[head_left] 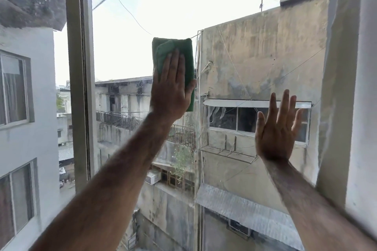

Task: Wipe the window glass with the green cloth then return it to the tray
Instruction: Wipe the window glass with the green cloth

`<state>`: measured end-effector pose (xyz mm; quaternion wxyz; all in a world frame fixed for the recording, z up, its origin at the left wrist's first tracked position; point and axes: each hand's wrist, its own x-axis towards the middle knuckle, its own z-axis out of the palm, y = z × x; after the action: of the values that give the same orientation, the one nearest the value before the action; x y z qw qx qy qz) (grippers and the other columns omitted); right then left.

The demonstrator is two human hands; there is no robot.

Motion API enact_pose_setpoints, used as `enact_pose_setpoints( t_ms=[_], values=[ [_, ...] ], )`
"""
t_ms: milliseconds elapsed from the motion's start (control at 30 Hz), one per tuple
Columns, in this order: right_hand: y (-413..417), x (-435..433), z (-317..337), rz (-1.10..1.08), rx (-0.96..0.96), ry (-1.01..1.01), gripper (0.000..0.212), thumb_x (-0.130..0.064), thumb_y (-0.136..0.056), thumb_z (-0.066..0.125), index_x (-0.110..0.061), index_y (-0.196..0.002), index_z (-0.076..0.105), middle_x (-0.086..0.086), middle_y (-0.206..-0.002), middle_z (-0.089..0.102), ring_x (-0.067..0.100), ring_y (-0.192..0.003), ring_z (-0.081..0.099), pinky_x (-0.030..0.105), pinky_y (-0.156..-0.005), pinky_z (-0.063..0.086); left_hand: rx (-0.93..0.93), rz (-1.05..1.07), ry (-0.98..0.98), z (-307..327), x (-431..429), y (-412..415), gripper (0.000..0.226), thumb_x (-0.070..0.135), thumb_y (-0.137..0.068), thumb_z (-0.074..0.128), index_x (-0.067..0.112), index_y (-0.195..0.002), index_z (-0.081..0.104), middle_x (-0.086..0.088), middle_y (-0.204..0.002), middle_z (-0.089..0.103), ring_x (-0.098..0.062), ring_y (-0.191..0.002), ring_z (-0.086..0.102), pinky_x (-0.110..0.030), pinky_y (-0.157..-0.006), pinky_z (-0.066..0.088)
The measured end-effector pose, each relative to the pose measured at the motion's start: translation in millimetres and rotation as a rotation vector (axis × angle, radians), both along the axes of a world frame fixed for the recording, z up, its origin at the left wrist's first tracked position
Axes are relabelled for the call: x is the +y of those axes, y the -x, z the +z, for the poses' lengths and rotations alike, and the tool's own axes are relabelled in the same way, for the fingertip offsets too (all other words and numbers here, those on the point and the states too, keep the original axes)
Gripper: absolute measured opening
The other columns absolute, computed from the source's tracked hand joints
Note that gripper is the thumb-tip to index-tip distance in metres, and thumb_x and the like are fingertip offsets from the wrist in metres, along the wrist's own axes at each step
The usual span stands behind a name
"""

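Note:
A folded green cloth (179, 53) lies flat against the window glass (255, 51) near the middle of the pane. My left hand (173, 87) presses on its lower half with fingers together and pointing up, the thumb hooked around the cloth's right edge. My right hand (277, 128) rests flat on the glass lower and to the right, fingers spread, holding nothing. The tray is not in view.
A grey vertical window frame (80, 77) stands at the left of the pane. A white curtain (334, 67) and a white wall (365, 108) border the right side. Beyond the glass are buildings, wires and sky.

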<state>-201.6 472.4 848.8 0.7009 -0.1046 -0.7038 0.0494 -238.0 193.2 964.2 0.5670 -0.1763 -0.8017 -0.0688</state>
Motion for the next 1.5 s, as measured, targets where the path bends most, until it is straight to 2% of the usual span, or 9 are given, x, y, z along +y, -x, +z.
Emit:
enact_pose_setpoints(
  t_ms=[300, 467, 667, 800, 933, 1100, 1233, 1400, 1500],
  values=[
    [2.3, 0.3, -1.2, -0.027, 0.016, 0.001, 0.063, -0.047, -0.117, 0.021, -0.022, -0.175, 0.015, 0.01, -0.184, 0.01, 0.029, -0.171, 0.01, 0.058, -0.136, 0.016, -0.069, 0.001, 0.059, -161.1, -14.6, -0.9, 0.083, 0.06, -0.107, 0.029, 0.001, -0.163, 0.017, -0.018, -0.174, 0.012, -0.033, -0.163, 0.01, -0.056, -0.129, 0.026],
    [1.3, -1.7, -1.5, -0.023, 0.022, -0.006, 0.063, -0.046, -0.117, 0.021, -0.02, -0.174, 0.018, 0.011, -0.183, 0.011, 0.03, -0.171, 0.012, 0.057, -0.137, 0.014, 0.0, 0.013, 0.109, -105.5, -25.8, 7.0, 0.086, 0.064, -0.105, 0.028, 0.001, -0.163, 0.018, -0.019, -0.173, 0.015, -0.034, -0.162, 0.013, -0.055, -0.129, 0.026],
    [3.0, 0.3, -0.3, -0.024, 0.018, -0.003, 0.063, -0.044, -0.117, 0.023, -0.019, -0.174, 0.018, 0.011, -0.183, 0.011, 0.03, -0.171, 0.011, 0.057, -0.137, 0.013, -0.022, -0.072, -0.273, -18.8, 41.1, -6.0, 0.088, 0.066, -0.103, 0.024, 0.002, -0.164, 0.016, -0.017, -0.174, 0.014, -0.033, -0.162, 0.011, -0.058, -0.13, 0.021],
    [2.5, -0.2, 0.9, -0.034, 0.028, -0.007, 0.063, -0.044, -0.117, 0.023, -0.018, -0.174, 0.02, 0.013, -0.183, 0.014, 0.032, -0.17, 0.013, 0.059, -0.136, 0.016, 0.082, -0.145, 0.064, -79.5, 103.2, -18.5, 0.087, 0.067, -0.105, 0.03, 0.003, -0.163, 0.021, -0.016, -0.174, 0.017, -0.031, -0.163, 0.01, -0.058, -0.128, 0.023],
    [-0.1, -1.3, 0.4, -0.027, 0.022, -0.004, 0.063, -0.045, -0.116, 0.024, -0.018, -0.173, 0.023, 0.013, -0.182, 0.016, 0.032, -0.17, 0.015, 0.06, -0.136, 0.017, 0.134, -0.13, 0.27, -88.9, 77.4, -13.9, 0.082, 0.065, -0.106, 0.026, 0.006, -0.164, 0.023, -0.013, -0.173, 0.02, -0.029, -0.162, 0.015, -0.054, -0.128, 0.027],
    [1.5, 0.8, 0.8, -0.015, 0.019, -0.011, 0.063, -0.046, -0.117, 0.021, -0.02, -0.174, 0.019, 0.011, -0.183, 0.012, 0.03, -0.171, 0.012, 0.058, -0.137, 0.014, 0.064, 0.015, -0.183, -43.1, 1.8, 1.7, 0.085, 0.065, -0.106, 0.024, 0.003, -0.163, 0.021, -0.019, -0.171, 0.024, -0.034, -0.16, 0.022, -0.053, -0.128, 0.03],
    [1.8, 1.7, 0.4, -0.032, 0.01, -0.011, 0.063, -0.046, -0.116, 0.021, -0.02, -0.174, 0.017, 0.011, -0.183, 0.011, 0.031, -0.171, 0.011, 0.057, -0.137, 0.012, 0.023, -0.027, -0.363, -31.5, 29.0, -8.2, 0.086, 0.064, -0.104, 0.022, 0.001, -0.162, 0.024, -0.02, -0.171, 0.024, -0.034, -0.161, 0.02, -0.054, -0.131, 0.022],
    [-2.8, 0.4, 1.6, -0.03, 0.005, -0.009, 0.063, -0.043, -0.116, 0.028, -0.019, -0.174, 0.021, 0.012, -0.183, 0.013, 0.032, -0.17, 0.013, 0.056, -0.138, 0.012, 0.077, -0.082, 0.185, -96.1, 57.3, -18.5, 0.086, 0.066, -0.104, 0.031, 0.002, -0.162, 0.026, -0.018, -0.172, 0.021, -0.033, -0.161, 0.016, -0.055, -0.13, 0.024],
    [-5.5, -3.6, 1.6, -0.014, -0.005, -0.004, 0.064, -0.042, -0.115, 0.03, -0.018, -0.173, 0.021, 0.013, -0.183, 0.013, 0.033, -0.17, 0.013, 0.057, -0.137, 0.012, 0.079, -0.064, 0.252, -96.6, 14.1, -9.4, 0.087, 0.066, -0.105, 0.031, 0.003, -0.163, 0.021, -0.018, -0.172, 0.018, -0.034, -0.161, 0.015, -0.055, -0.128, 0.028]
  ],
)
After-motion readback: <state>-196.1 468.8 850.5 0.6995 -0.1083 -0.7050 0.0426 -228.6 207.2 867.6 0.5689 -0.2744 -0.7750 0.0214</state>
